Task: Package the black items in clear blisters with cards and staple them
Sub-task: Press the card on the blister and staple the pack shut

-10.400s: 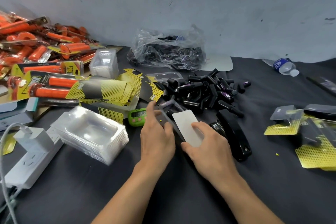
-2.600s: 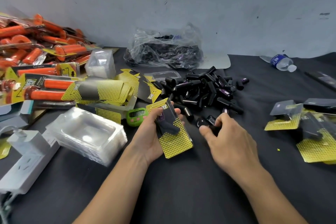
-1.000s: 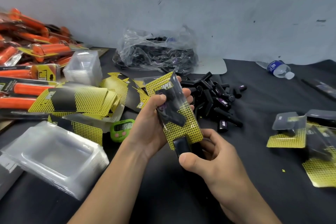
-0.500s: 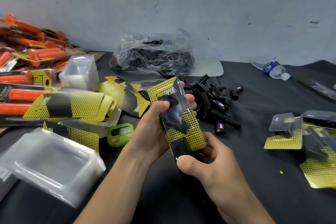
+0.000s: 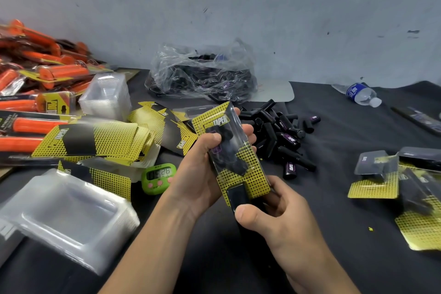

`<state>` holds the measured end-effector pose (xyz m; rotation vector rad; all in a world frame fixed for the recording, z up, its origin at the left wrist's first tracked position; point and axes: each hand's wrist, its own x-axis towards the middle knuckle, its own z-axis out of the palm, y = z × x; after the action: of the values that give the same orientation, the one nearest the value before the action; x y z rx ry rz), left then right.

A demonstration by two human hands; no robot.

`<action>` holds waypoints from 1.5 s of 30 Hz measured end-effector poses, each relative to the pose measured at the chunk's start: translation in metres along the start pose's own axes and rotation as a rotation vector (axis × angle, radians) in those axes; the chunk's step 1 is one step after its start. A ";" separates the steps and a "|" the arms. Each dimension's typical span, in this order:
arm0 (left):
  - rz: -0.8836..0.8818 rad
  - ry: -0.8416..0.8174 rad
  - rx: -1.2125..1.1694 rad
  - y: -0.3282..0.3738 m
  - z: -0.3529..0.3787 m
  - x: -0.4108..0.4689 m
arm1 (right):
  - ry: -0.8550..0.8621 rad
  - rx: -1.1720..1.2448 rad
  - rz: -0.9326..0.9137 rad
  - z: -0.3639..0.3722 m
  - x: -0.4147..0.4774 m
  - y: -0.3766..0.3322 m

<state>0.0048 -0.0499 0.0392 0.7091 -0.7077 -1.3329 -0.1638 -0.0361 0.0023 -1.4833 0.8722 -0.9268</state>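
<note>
My left hand (image 5: pixel 202 167) grips a clear blister pack (image 5: pixel 232 148) with a yellow dotted card and black items inside, held upright above the dark table. My right hand (image 5: pixel 274 215) grips a black stapler (image 5: pixel 238 196) whose jaw sits over the pack's lower edge. A pile of loose black items (image 5: pixel 284 133) lies just behind the pack. Stacks of yellow cards (image 5: pixel 95 141) and clear blisters (image 5: pixel 64 219) sit to the left.
Finished yellow packs (image 5: pixel 386 181) lie at the right. A plastic bag of black items (image 5: pixel 202 74) stands at the back, a water bottle (image 5: pixel 361 94) far right, a green timer (image 5: pixel 158 176) by my left wrist, orange grip packs (image 5: pixel 35 93) far left.
Over the last second the pack and stapler stay joined in my hands with only slight shifts. Earlier, my right hand picked the stapler off the table and brought it to the pack.
</note>
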 end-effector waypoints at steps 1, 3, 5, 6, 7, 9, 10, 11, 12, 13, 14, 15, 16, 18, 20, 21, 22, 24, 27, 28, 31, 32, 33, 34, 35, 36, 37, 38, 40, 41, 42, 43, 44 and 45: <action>0.002 0.002 0.000 0.000 0.000 0.000 | 0.001 -0.004 -0.001 0.000 0.000 0.000; 0.005 0.007 0.002 -0.001 -0.001 0.001 | 0.003 -0.010 -0.003 0.000 0.000 -0.001; 0.003 0.013 0.008 -0.001 -0.002 0.001 | 0.006 -0.002 -0.005 0.001 0.000 -0.002; 0.003 0.017 0.012 -0.002 -0.002 0.002 | 0.008 0.002 -0.005 0.001 0.000 -0.002; 0.003 0.020 0.016 -0.002 -0.003 0.002 | 0.010 0.005 -0.006 0.001 0.000 -0.002; 0.001 0.027 0.021 -0.003 -0.004 0.002 | 0.011 0.011 -0.008 0.002 0.000 -0.002; -0.002 0.029 0.020 -0.003 -0.005 0.002 | 0.011 0.014 -0.008 0.002 0.000 -0.002; -0.008 0.028 0.017 -0.003 -0.005 0.003 | 0.011 0.019 -0.009 0.002 0.000 -0.003; -0.014 0.027 0.013 -0.003 -0.005 0.003 | 0.012 0.026 -0.008 0.002 0.001 -0.003; -0.020 0.023 0.009 -0.003 -0.005 0.003 | 0.015 0.034 -0.007 0.002 0.001 -0.003; -0.025 0.017 0.005 -0.003 -0.004 0.004 | 0.021 0.041 -0.004 0.003 0.001 -0.004; -0.029 0.009 0.000 -0.003 -0.004 0.004 | 0.030 0.046 -0.002 0.003 0.002 -0.004; -0.030 0.002 -0.001 -0.004 -0.005 0.004 | 0.039 0.050 0.001 0.003 0.002 -0.004; -0.028 -0.011 0.006 -0.004 -0.005 0.004 | 0.054 0.060 0.011 0.004 0.002 -0.006; -0.025 -0.034 0.005 -0.006 -0.006 0.005 | 0.081 0.070 0.026 0.006 0.002 -0.007; -0.022 -0.048 0.000 -0.008 -0.007 0.006 | 0.105 0.081 0.040 0.006 0.002 -0.007; -0.016 -0.059 -0.009 -0.010 -0.007 0.006 | 0.130 0.093 0.055 0.007 0.002 -0.008; -0.005 -0.083 -0.045 -0.014 -0.008 0.008 | 0.166 0.111 0.090 0.008 0.002 -0.008; 0.003 -0.102 -0.066 -0.017 -0.010 0.010 | 0.160 0.129 0.134 0.007 0.002 -0.011; -0.003 -0.088 -0.054 -0.018 -0.011 0.010 | 0.133 0.137 0.153 0.005 0.003 -0.012; -0.052 0.008 -0.031 -0.021 -0.014 0.013 | 0.018 0.148 0.290 -0.002 0.004 -0.017; -0.058 0.044 -0.038 -0.021 -0.015 0.015 | -0.004 0.143 0.332 -0.006 0.003 -0.019; -0.057 0.074 -0.055 -0.020 -0.016 0.017 | -0.009 0.134 0.362 -0.009 0.003 -0.021; -0.053 0.101 -0.077 -0.017 -0.019 0.018 | 0.007 0.120 0.382 -0.013 0.003 -0.024; -0.052 0.121 -0.109 -0.014 -0.021 0.019 | 0.043 0.100 0.391 -0.016 0.003 -0.024; -0.059 0.136 -0.144 -0.011 -0.023 0.020 | 0.100 0.052 0.390 -0.020 0.005 -0.024; -0.072 0.143 -0.168 -0.009 -0.026 0.019 | 0.168 -0.022 0.384 -0.024 0.007 -0.022; -0.091 0.144 -0.175 -0.007 -0.027 0.017 | 0.232 -0.107 0.368 -0.026 0.009 -0.020; -0.119 0.130 -0.173 -0.005 -0.026 0.014 | 0.352 -0.267 0.277 -0.025 0.010 -0.016; -0.130 0.107 -0.165 -0.004 -0.023 0.012 | 0.413 -0.383 0.196 -0.023 0.009 -0.015; -0.135 0.082 -0.142 -0.003 -0.020 0.010 | 0.476 -0.513 0.080 -0.020 0.007 -0.016; -0.136 0.055 -0.109 -0.003 -0.018 0.009 | 0.543 -0.608 -0.079 -0.018 0.005 -0.016; -0.134 0.029 -0.079 -0.003 -0.015 0.009 | 0.590 -0.652 -0.242 -0.014 0.002 -0.017; -0.131 0.002 -0.059 -0.003 -0.013 0.008 | 0.609 -0.658 -0.370 -0.010 -0.001 -0.018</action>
<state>0.0144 -0.0575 0.0293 0.7189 -0.6265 -1.4661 -0.1725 -0.0373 0.0203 -2.0014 1.4735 -1.5052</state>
